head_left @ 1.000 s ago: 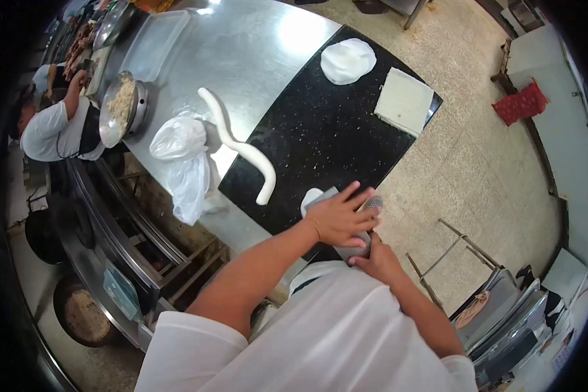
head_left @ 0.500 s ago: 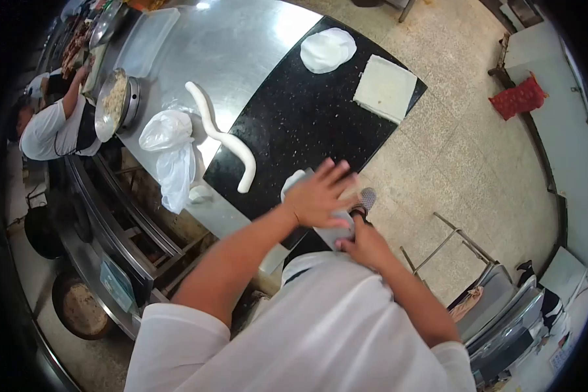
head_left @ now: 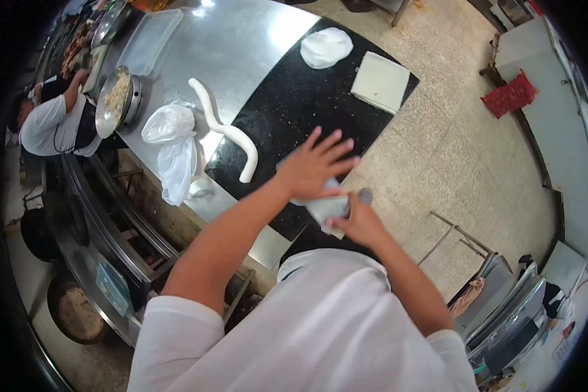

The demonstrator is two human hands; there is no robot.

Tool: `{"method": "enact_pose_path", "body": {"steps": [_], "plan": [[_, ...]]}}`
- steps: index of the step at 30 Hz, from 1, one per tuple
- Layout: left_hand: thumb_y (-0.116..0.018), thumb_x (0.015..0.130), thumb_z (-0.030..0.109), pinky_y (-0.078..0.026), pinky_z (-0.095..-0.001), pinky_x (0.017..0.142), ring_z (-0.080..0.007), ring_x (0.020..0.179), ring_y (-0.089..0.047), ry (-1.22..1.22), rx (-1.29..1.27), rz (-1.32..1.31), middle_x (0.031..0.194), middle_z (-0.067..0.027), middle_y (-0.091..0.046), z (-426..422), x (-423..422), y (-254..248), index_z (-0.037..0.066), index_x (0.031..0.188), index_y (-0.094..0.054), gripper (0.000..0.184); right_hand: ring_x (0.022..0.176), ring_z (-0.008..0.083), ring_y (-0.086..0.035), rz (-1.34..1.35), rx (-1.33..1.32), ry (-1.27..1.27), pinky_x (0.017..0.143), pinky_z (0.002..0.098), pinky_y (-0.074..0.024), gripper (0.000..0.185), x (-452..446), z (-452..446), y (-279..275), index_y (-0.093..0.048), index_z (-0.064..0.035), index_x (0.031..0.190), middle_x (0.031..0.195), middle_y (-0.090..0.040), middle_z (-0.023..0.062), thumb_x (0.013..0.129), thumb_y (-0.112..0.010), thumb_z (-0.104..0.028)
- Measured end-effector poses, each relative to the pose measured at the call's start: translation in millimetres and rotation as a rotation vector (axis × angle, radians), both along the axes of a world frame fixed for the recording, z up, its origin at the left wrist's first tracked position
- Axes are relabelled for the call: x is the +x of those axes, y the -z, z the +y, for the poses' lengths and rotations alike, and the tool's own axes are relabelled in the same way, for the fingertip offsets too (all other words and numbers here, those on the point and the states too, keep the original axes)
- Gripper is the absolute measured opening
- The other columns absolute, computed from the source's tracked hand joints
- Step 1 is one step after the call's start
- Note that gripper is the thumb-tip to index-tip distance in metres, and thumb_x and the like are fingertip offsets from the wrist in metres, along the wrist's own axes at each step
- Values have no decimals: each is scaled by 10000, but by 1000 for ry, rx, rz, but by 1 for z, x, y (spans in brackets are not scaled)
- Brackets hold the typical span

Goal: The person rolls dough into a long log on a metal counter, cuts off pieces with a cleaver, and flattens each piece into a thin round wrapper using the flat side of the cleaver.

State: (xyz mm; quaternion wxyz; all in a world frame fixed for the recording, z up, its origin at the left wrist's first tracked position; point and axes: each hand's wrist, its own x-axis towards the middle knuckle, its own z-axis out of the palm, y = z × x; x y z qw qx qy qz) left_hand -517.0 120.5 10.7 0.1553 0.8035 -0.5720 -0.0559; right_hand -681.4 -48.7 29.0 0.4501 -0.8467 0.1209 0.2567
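Observation:
My left hand (head_left: 315,168) lies palm down with its fingers spread, over a broad, flat grey blade (head_left: 330,208) that looks like a cleaver's. My right hand (head_left: 360,221) is closed round the near right end of that blade; its handle is hidden. A pale edge shows beneath my left hand, mostly covered. Both hands are at the near edge of the black board (head_left: 294,111). To their left, a long white dough rope (head_left: 223,129) curves from the steel table onto the board. At the far end sit round white dough sheets (head_left: 326,48) and a square white stack (head_left: 381,81).
A crumpled plastic bag (head_left: 176,153) lies on the steel table (head_left: 242,39), beside a bowl of chopped filling (head_left: 117,98). A co-worker (head_left: 59,121) stands at the far left. Woks (head_left: 77,310) are at lower left. A red mesh sack (head_left: 509,95) lies at right.
My left hand has moved slightly up and right with its fingers still spread. The blade and my right hand have shifted a little toward the board. The camera view has tilted slightly.

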Motion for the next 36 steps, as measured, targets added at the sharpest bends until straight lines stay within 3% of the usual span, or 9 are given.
{"method": "enact_pose_path", "body": {"steps": [3,10,13,16,19,21,27,32,36], "plan": [[-616,873,698,-104,-630,1270,-357,1570,-268,41,92,124,1650,-89,-400,23,-15,10,261,1554,-493,818,979,463,-721,145,14,-52,864,504,-568,733,-8,9,5,-559,22,1277,1031,-722,300,769,-882,-396],[-638,891,660,-177,-646,1240,-360,1513,-358,41,-176,-109,1571,-90,-490,-43,61,8,230,1487,-558,740,957,452,-725,71,-300,48,809,517,-568,697,73,-31,-27,-551,-18,1212,991,-741,251,755,-895,-417],[-640,890,669,-296,-566,1214,-338,1417,-484,-30,-323,-269,1458,-104,-587,-44,68,-8,201,1416,-610,705,956,482,-712,-62,-431,56,811,536,-558,674,57,-20,-25,-499,3,1238,978,-725,294,822,-850,-394],[-680,888,606,-559,-432,920,-340,1060,-714,-445,-94,141,1077,-132,-750,-27,55,-30,105,1216,-686,599,907,534,-689,-84,-354,226,768,569,-547,608,-4,14,-14,-440,56,1242,926,-687,362,906,-770,-328],[-715,899,504,-570,-496,795,-365,903,-730,-340,247,557,925,-150,-749,9,31,-24,76,1037,-720,451,935,526,-690,63,-258,199,779,559,-542,610,-83,35,-29,-433,68,1251,950,-690,354,910,-760,-317],[-747,897,403,-561,-521,761,-377,848,-724,-436,130,759,844,-169,-732,32,7,-36,69,954,-731,339,894,508,-701,130,-289,159,758,546,-543,534,-124,34,-35,-476,24,1197,937,-707,315,894,-776,-297],[-827,840,300,-558,-434,810,-338,945,-710,-767,-325,630,978,-178,-692,50,-28,-20,61,979,-728,294,799,488,-699,-75,-398,180,704,557,-527,339,-72,-7,-57,-550,11,1014,798,-700,277,907,-757,-235],[-796,866,257,-553,-428,780,-332,884,-694,-831,-169,532,939,-146,-644,38,-41,-28,50,941,-708,236,853,527,-678,-278,-310,55,688,547,-532,364,47,-22,-21,-493,28,1092,858,-686,318,922,-739,-180],[-785,880,228,-535,-419,691,-320,750,-654,-839,-265,556,882,-134,-619,55,-59,-38,31,850,-662,233,889,521,-687,-151,-191,-221,747,562,-539,392,64,0,-9,-483,23,1116,875,-695,312,915,-741,-192]]}}
